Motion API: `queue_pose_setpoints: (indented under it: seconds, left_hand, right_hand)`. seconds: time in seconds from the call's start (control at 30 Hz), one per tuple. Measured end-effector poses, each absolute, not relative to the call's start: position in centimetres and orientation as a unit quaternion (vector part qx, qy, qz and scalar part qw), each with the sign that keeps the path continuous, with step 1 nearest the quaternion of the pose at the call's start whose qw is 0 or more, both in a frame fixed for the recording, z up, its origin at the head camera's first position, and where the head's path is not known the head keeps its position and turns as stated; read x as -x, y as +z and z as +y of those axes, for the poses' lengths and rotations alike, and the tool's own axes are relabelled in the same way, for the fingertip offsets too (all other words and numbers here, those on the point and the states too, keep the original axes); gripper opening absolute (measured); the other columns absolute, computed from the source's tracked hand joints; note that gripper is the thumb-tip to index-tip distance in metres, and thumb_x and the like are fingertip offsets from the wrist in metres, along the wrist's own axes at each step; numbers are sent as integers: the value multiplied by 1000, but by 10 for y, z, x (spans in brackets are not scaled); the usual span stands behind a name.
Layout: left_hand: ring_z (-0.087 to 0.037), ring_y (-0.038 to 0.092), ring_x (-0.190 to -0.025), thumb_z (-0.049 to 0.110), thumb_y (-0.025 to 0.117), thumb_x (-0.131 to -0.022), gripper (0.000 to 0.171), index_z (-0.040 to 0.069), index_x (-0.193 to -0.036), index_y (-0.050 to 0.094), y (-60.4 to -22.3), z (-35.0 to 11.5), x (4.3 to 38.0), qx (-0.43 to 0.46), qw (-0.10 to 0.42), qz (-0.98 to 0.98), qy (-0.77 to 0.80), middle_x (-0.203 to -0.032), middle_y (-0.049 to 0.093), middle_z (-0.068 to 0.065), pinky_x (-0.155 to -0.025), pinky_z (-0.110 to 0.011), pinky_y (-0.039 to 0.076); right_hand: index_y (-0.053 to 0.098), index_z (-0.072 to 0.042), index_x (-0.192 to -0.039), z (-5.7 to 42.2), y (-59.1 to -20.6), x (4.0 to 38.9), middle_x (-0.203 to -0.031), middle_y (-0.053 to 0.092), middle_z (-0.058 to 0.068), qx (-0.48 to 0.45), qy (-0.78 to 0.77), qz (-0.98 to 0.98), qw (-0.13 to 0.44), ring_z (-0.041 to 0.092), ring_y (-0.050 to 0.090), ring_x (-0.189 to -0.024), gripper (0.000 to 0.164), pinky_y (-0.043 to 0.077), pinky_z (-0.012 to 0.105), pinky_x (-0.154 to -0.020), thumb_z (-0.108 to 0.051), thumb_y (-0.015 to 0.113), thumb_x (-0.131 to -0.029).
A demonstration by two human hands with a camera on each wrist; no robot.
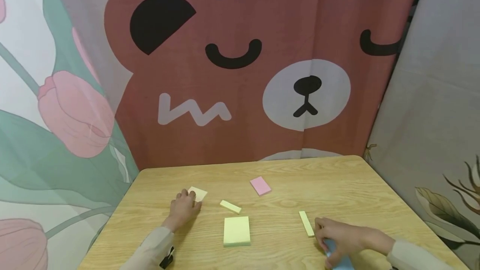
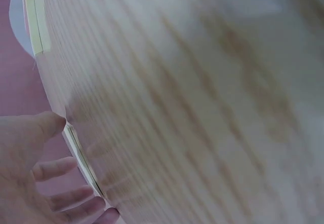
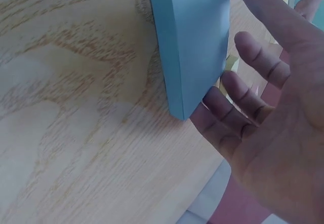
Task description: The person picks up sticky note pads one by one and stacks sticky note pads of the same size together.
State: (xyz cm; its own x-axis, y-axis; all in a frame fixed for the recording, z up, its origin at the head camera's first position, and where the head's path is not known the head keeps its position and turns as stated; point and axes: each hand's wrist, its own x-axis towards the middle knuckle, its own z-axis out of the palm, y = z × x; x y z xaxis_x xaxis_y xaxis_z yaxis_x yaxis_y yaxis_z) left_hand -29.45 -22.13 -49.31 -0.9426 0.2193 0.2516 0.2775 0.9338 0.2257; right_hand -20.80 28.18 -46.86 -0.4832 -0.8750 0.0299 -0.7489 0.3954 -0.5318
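My left hand (image 1: 183, 209) is at the table's far left, at a pale yellow sticky-note pad (image 1: 200, 194) lying flat. In the left wrist view the thumb meets one end of this pad (image 2: 83, 155), and the other fingers reach along to its far end. At the front right, my right hand (image 1: 343, 238) is over a blue sticky-note pad (image 1: 339, 261). Seen from the right wrist, the blue pad (image 3: 200, 41) has fingertips at its edge and lower corner, while the thumb is spread apart from it. Part of the blue pad is hidden in the head view.
A square yellow sticky-note pad (image 1: 236, 230) lies at the front middle. One narrow yellow pad (image 1: 230, 206) lies behind it, another (image 1: 306, 224) just left of my right hand. Farther back is a pink pad (image 1: 260, 186). Printed curtains (image 1: 240, 86) stand behind the wooden table (image 1: 277, 245).
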Motion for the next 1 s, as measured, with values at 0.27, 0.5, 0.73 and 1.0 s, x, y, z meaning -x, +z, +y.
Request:
queue_pose_setpoints:
  seconds: [0.27,0.5,0.73,1.0]
  left_hand:
    - [-38,55,-86,24,72,-90,25,3,-87,58,-497,-223,297,123,123,-978,-116,-97,54,-21,-69,-58,50]
    - [-39,55,-86,22,71,-90,27,-2,-99,62,-497,-223,297,119,126,-978,-118,-98,56,-22,-69,-56,50]
    - [-42,58,-91,22,68,-93,29,-5,-100,61,-501,-227,302,105,119,-981,-114,-101,59,-25,-73,-59,50]
    - [-43,59,-92,26,68,-93,40,-13,-102,62,-503,-227,305,88,122,-984,-95,-97,63,-25,-74,-58,50]
  right_hand:
    - [55,-20,-82,282,-467,201,-100,30,-13,488,-188,844,118,-2,30,-91,36,40,17,-73,-47,78,-78]
    - [52,-22,-84,282,-466,200,-101,28,-13,491,-143,853,105,-1,27,-89,43,35,16,-69,-51,81,-71]
    - [49,-23,-88,284,-466,199,-102,26,-12,488,-128,855,115,-1,26,-89,48,35,15,-69,-50,83,-68]
    - [46,-23,-91,284,-467,200,-100,26,-12,496,-122,853,107,-2,26,-87,51,35,14,-68,-52,83,-69]
